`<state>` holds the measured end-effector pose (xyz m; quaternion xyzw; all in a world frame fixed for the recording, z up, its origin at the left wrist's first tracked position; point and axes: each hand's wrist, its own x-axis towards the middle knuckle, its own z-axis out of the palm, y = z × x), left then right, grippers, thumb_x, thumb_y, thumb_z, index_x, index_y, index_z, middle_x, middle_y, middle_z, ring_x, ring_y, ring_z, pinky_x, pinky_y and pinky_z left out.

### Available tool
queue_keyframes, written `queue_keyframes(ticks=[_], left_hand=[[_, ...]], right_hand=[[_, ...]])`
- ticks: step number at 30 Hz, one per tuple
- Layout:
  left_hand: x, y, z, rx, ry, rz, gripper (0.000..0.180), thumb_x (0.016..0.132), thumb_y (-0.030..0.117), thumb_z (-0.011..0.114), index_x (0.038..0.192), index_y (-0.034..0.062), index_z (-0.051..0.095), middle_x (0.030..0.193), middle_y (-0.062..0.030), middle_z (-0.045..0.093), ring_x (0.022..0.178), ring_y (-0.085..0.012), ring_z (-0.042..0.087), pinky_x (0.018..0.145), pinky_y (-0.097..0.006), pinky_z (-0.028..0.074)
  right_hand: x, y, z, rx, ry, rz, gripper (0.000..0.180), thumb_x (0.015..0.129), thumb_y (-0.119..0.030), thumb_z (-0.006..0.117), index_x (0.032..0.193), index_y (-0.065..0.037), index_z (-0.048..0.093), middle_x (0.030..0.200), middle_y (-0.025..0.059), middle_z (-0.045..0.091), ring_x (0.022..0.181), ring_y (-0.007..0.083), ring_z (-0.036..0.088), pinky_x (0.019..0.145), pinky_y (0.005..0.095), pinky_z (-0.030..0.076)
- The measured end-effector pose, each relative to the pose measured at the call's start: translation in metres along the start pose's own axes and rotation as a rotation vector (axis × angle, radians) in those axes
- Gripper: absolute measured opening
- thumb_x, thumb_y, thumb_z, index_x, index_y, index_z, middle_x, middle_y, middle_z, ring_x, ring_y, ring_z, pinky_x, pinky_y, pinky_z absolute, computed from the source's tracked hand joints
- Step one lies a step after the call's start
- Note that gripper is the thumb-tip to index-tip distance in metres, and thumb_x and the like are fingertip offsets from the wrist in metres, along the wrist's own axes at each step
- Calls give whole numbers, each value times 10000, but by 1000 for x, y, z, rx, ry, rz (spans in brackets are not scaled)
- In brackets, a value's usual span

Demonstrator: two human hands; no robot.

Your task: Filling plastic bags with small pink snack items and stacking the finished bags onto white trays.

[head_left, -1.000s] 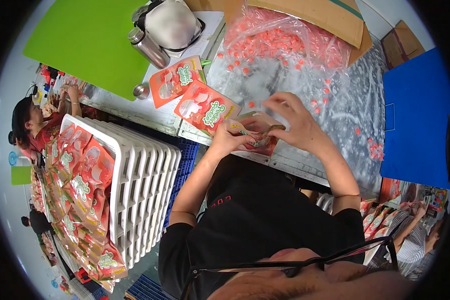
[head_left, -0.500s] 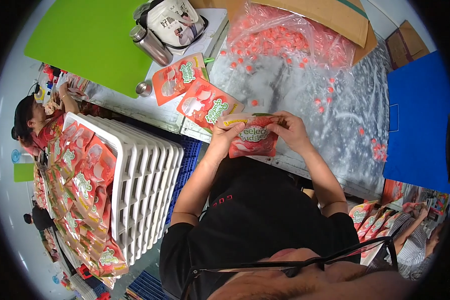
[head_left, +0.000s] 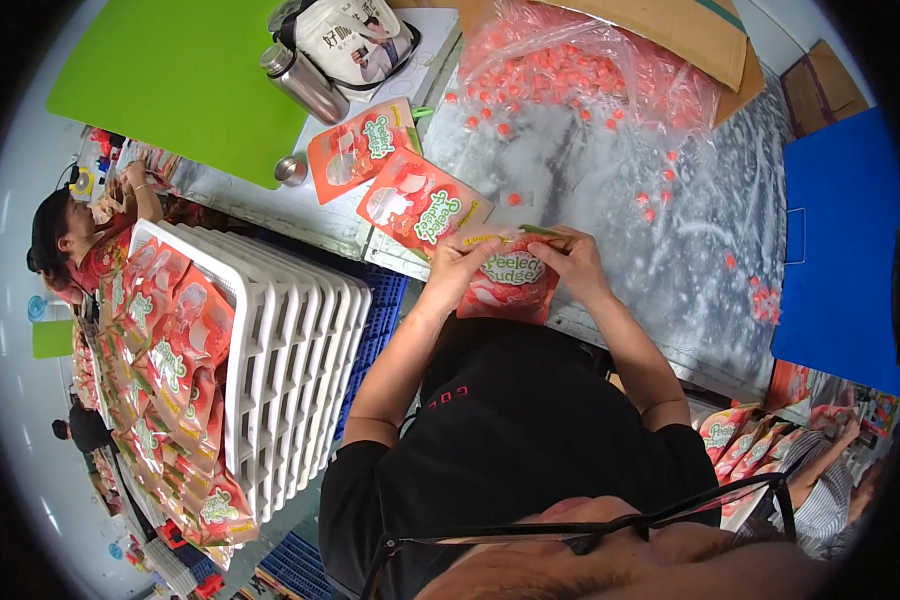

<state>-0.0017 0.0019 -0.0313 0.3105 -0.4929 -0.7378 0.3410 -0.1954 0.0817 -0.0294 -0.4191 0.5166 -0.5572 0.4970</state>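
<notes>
Between my hands hangs a red candy pouch (head_left: 513,282), upright at the table's near edge. My left hand (head_left: 462,262) pinches its top left corner. On the other top corner, my right hand (head_left: 574,262) has its thumb on the front and its fingers behind. Whether the pouch's mouth is sealed I cannot tell. Just beyond my left hand lies a flat red pouch (head_left: 410,205), with an orange-red pouch (head_left: 348,158) partly under it. A single pink-red candy ball (head_left: 514,200) rests on the table behind the held pouch.
Stacked white trays (head_left: 280,370) stand at my left, the top one heaped with filled pouches (head_left: 170,370). Candy balls in clear plastic (head_left: 590,75) spill from a carton (head_left: 660,35). A blue board (head_left: 840,250) is at right. A steel flask (head_left: 305,85) stands near a bag (head_left: 355,45). Co-workers are around.
The held pouch has been turned slightly, so its front faces up more squarely. My left fingers have shifted along its top edge, and the view has moved a little.
</notes>
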Motion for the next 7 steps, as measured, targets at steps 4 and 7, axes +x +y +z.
queue_keyframes(ticks=[4, 7], left_hand=[[3, 0, -1, 159, -77, 33, 262, 925, 39, 662, 1179, -23, 676, 1078, -80, 731, 963, -99, 660, 881, -249, 510], [1, -2, -1, 145, 10, -42, 315, 929, 67, 669, 1230, -23, 654, 1090, -91, 727, 1028, -126, 657, 936, -261, 501]], right_hand=[[2, 3, 3, 65, 2, 10, 234, 924, -107, 678, 1097, 50, 693, 1008, 86, 736, 889, 96, 662, 808, 253, 529], [7, 20, 0, 41, 30, 30, 280, 927, -100, 669, 1173, 32, 677, 1032, 95, 739, 935, 108, 671, 850, 260, 532]])
